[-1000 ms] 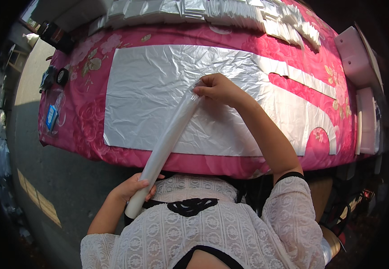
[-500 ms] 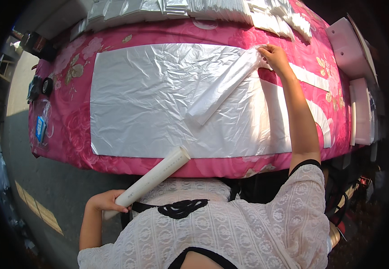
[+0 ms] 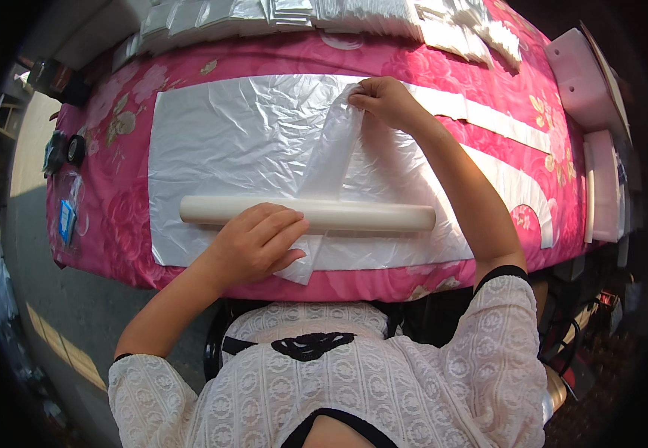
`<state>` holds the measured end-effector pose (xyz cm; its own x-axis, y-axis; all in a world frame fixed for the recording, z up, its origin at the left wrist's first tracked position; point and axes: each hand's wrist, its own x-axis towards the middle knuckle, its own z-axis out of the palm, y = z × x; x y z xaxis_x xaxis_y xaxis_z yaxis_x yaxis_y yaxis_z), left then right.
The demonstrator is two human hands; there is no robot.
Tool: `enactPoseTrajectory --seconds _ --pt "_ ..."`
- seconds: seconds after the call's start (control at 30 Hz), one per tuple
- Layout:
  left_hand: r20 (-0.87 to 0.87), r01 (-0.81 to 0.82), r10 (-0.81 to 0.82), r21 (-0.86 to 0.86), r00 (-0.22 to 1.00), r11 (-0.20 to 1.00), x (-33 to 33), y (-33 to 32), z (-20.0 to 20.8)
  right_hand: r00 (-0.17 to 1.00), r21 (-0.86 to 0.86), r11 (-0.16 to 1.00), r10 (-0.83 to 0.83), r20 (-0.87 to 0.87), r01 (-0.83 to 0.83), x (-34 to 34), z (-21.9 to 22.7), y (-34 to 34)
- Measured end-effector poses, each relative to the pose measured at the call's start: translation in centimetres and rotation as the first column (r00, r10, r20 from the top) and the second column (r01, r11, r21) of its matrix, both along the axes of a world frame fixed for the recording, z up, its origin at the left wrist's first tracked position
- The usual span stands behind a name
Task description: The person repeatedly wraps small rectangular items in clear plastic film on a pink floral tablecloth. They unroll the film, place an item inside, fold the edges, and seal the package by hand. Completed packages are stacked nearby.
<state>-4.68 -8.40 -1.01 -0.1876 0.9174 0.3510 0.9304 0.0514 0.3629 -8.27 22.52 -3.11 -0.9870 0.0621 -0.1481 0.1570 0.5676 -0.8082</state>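
A large white plastic carrier bag (image 3: 219, 142) lies flat and wrinkled on the table, its cut-out handles toward the right. Across it lies a white plastic pipe (image 3: 369, 216), set left to right. My left hand (image 3: 256, 243) rests over the pipe's near side, fingers laid on it and thumb apart. My right hand (image 3: 387, 101) pinches the far end of a folded white plastic bag (image 3: 331, 149) at the big bag's far edge. That folded bag slants nearer, passes beneath the pipe, and its other end shows beside my left thumb.
A pink flowered cloth (image 3: 118, 216) covers the table. Stacks of folded white bags (image 3: 369, 19) line the far edge. Black tape roll (image 3: 76, 149) and a blue-and-clear packet (image 3: 67, 216) lie at the left. White foam boxes (image 3: 574, 78) stand at the right edge.
My left hand has brought the pipe up from beside my lap, laid it across the bags and loosened its grip. My right hand has moved left with the folded bag's end.
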Motion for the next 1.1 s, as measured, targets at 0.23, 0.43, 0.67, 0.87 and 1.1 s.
enactPoseTrajectory --seconds 0.23,0.43,0.67,0.87,1.1 --pt "0.062 0.233 -0.227 -0.372 0.972 0.899 4.4 -0.3 -3.9 0.979 -0.069 0.998 0.020 0.201 -0.007 -1.3 0.7 0.6" --pt "0.007 0.172 -0.182 -0.363 0.983 0.916 5.9 -0.5 -4.4 0.955 0.306 0.936 -0.084 -0.284 0.173 3.5 2.7 -3.4" --pt "0.019 0.121 -0.124 -0.407 0.992 0.906 7.2 -0.3 -4.2 0.929 0.520 0.853 0.236 -0.287 -0.056 13.9 0.4 -9.3" --pt "-0.050 0.183 -0.214 -0.354 0.976 0.917 6.3 -0.6 -3.8 0.900 0.555 0.729 -0.201 -0.387 0.401 14.0 0.3 2.7" --pt "-0.098 0.131 -0.184 -0.400 0.978 0.907 6.8 -0.5 -4.4 0.977 0.437 0.898 0.047 -0.210 0.050 18.6 2.9 -2.8"
